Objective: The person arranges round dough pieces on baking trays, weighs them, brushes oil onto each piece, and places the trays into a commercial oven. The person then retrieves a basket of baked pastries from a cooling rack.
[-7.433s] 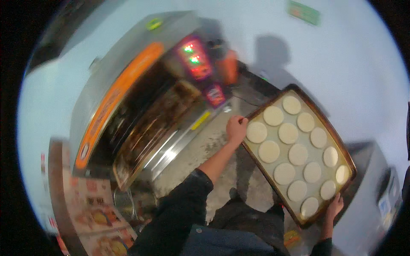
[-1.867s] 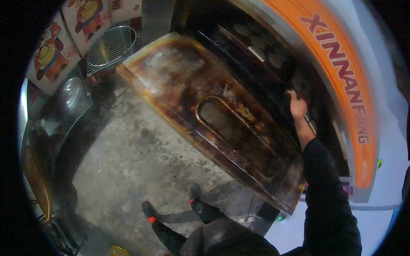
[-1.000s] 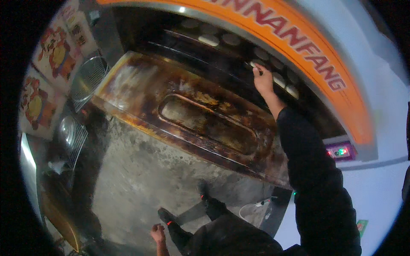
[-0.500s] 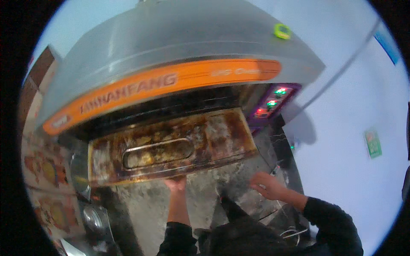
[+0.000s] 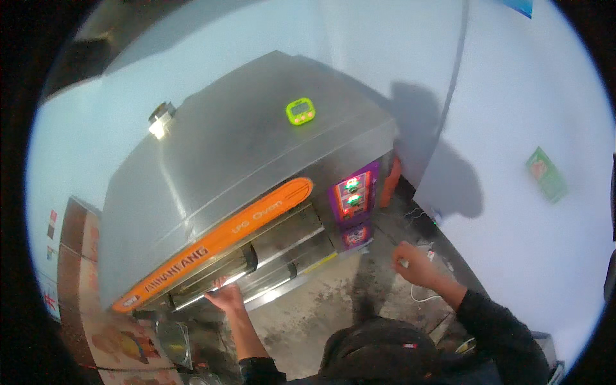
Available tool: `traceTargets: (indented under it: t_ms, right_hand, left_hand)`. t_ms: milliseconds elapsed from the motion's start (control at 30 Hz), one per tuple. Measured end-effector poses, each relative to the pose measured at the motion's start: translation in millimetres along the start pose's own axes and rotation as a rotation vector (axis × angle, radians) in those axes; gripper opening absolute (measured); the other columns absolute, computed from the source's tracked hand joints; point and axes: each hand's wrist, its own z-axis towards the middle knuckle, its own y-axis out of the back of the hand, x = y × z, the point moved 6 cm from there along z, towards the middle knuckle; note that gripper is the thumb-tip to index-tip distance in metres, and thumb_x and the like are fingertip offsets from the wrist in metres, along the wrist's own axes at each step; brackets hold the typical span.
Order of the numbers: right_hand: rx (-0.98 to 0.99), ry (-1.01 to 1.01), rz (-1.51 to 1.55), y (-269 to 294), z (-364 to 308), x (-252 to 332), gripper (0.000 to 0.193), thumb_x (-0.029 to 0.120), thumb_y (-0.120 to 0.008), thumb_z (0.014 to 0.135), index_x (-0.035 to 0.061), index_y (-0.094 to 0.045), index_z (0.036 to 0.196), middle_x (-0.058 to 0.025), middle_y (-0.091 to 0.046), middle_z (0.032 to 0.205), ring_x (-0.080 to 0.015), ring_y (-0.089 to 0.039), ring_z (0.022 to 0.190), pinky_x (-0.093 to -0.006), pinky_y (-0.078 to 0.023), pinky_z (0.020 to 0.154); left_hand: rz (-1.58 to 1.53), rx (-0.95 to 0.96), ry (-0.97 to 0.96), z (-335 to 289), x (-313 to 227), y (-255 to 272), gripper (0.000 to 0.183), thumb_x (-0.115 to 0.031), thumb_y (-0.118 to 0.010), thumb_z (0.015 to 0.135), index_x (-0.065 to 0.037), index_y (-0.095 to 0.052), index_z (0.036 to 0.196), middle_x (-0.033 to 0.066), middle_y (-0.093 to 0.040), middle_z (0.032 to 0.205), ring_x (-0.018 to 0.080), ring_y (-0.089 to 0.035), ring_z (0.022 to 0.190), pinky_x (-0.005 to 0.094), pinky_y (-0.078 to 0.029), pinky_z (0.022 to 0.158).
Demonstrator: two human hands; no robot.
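Observation:
In front of me stands a large grey oven (image 5: 244, 122) with an orange front band. Its door (image 5: 273, 260) is up against the front, and a long metal handle bar (image 5: 196, 298) runs along it. My left hand (image 5: 228, 298) is at this bar, fingers spread against it rather than wrapped round. To the right of the oven, my right hand (image 5: 416, 266) hangs in the air above the floor, fingers curled. A small pale bit shows between them, too small to name. On the oven's top sits a yellow-green digital timer (image 5: 300, 111).
A purple control panel (image 5: 353, 199) with green and red lights is at the oven's right end. A metal pipe stub (image 5: 159, 120) rises from its top. Cardboard boxes (image 5: 122, 340) stand at left. A white cable (image 5: 423, 296) lies on the floor at right, beside a pale wall (image 5: 513, 256).
The oven door, lowered with its stained inner side showing, has swung up with my left hand at its edge. My view has turned, showing more of the oven's top. My right hand stays curled.

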Motion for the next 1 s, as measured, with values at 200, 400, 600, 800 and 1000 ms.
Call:
traceTargets:
  t_ms: [200,400,600,800,1000]
  right_hand:
    - [-0.219,0.177,-0.026,67,101,36,0.015,0.003,-0.071,0.087,0.0065,-0.063,0.099,-0.0106,-0.061,0.091,-0.0315,-0.064,0.09,-0.0409,-0.051,0.077]
    - [-0.458,0.298,-0.096,135,190,70,0.016,0.006,-0.073,0.088,0.0064,-0.065,0.102,-0.0114,-0.063,0.095,-0.0335,-0.063,0.095,-0.0416,-0.051,0.082]
    - [-0.331,0.509,-0.217,145,323,177,0.037,0.021,-0.074,0.089,0.0095,-0.066,0.123,-0.0137,-0.059,0.119,-0.0344,-0.055,0.122,-0.0452,-0.045,0.106]
    - [0.017,0.554,-0.289,84,412,158,0.059,0.028,-0.077,0.083,0.0086,-0.059,0.135,-0.0159,-0.052,0.131,-0.037,-0.055,0.121,-0.0436,-0.046,0.107]
    - [0.214,0.503,-0.143,54,443,160,0.059,0.026,-0.081,0.08,0.0128,-0.062,0.134,-0.0154,-0.059,0.135,-0.0315,-0.057,0.125,-0.0425,-0.045,0.108]
  left_hand:
    - [0.081,0.063,-0.015,35,-5,-7,0.05,-0.056,-0.042,0.104,-0.012,-0.045,0.081,0.0017,-0.044,0.076,0.0207,-0.045,0.076,0.0401,-0.043,0.084]
    - [0.227,-0.078,0.008,11,9,13,0.055,-0.056,-0.048,0.103,-0.004,-0.064,0.113,0.0074,-0.067,0.115,0.0259,-0.058,0.116,0.0442,-0.045,0.1]
    - [0.752,0.352,0.364,-71,-54,123,0.049,-0.057,-0.049,0.1,-0.012,-0.064,0.113,0.0012,-0.063,0.102,0.0234,-0.059,0.102,0.0385,-0.049,0.089]
    - [1.252,-0.536,0.555,-199,-21,239,0.055,-0.059,-0.047,0.101,-0.01,-0.057,0.125,0.0058,-0.062,0.112,0.026,-0.059,0.11,0.0418,-0.048,0.095]
    - [1.217,-0.515,0.241,-180,-58,211,0.062,-0.061,-0.045,0.102,-0.009,-0.049,0.136,0.0104,-0.061,0.123,0.0286,-0.059,0.117,0.0452,-0.046,0.101]
